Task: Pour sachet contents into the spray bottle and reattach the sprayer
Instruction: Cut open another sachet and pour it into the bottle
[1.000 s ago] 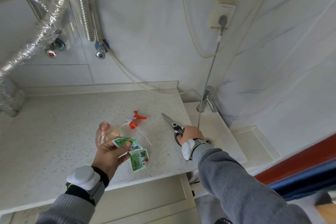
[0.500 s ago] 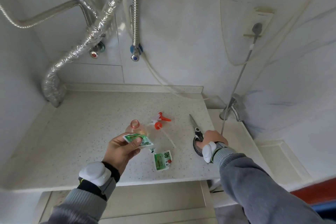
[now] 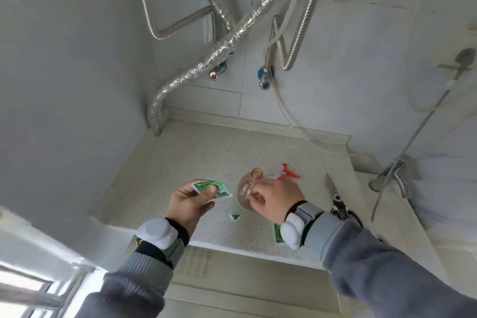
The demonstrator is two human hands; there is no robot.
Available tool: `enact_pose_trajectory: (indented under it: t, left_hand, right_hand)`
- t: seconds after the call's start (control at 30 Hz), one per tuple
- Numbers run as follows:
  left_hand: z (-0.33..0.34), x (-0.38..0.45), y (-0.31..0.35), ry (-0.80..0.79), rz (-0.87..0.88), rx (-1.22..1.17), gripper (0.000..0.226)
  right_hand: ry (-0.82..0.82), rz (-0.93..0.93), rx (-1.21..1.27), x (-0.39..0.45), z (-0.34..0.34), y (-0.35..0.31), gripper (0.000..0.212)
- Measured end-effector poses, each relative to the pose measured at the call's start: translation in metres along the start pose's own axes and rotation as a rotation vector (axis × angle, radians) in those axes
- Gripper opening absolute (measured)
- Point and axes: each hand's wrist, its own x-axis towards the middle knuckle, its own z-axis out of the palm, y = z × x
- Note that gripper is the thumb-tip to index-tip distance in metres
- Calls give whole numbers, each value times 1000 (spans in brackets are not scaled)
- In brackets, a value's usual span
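A person's left hand (image 3: 189, 202) pinches a green-and-white sachet (image 3: 212, 188) between thumb and curled fingers, holding it in the air just to the left of an uncapped spray bottle (image 3: 247, 192), while the right hand (image 3: 276, 200) closes its fingers around the bottle's rounded, clear, pink-tinted body. The bottle stands upright on the speckled countertop (image 3: 196, 160), its threaded neck open and bare above the right hand's knuckles. Just behind the bottle lies the detached orange-and-white sprayer (image 3: 285, 173), on its side; to the bottle's right, well apart, a pair of scissors (image 3: 338, 201) lies near the counter's edge beside the tap (image 3: 392, 175). In front of the bottle lies a small green scrap (image 3: 235, 217), probably a snipped sachet corner, and a second green packet (image 3: 278, 233) shows partly under the right wrist. The sachet looks thin, limp and light, likely to fold or spill if squeezed mid-body, so it is best held by its sealed edge with the cut end angled down into the neck. The bottle appears light and easily tipped, its smooth plastic possibly slippery; a steady hold low around the shoulder, clear of the narrow mouth, would suit the pour. Whether the sachet is already open cannot be told.
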Motion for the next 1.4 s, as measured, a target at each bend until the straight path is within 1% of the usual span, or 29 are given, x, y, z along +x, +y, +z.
enact_pose_trajectory:
  t: [0.03,0.1,0.2,0.3,0.43,0.53,0.63,0.8,1.03,1.33,1.4]
  left_hand:
    - [-4,0,2,9,0,-2,8]
    - [-11,1,4,20,1,-6,7]
    - [-23,1,7,51,1,-21,5]
    - [-34,1,9,88,15,-30,6]
    - [-42,4,10,114,21,-38,5]
    - [-43,6,6,132,11,-51,6]
    - [-41,8,4,123,1,-58,13]
    - [-35,12,3,107,-7,-58,9]
    - [-31,13,4,79,3,-38,7]
    - [-20,11,3,60,5,-30,6]
    - [-16,10,3,53,9,-21,9]
  right_hand:
    - [-40,-50,8,3,7,-12,30]
    - [-152,-74,-3,10,25,-30,32]
    - [-315,-56,-125,20,53,-48,32]
    - [-385,-2,-192,25,69,-51,28]
    - [-366,103,-127,29,78,-45,23]
    - [-355,152,-85,30,79,-38,26]
    - [-394,178,-81,30,79,-33,27]
    - [-407,180,-112,29,80,-32,23]
    - [-374,160,-155,23,82,-30,21]
    - [-412,150,-177,19,83,-34,22]
    - [-413,141,-181,18,82,-35,22]
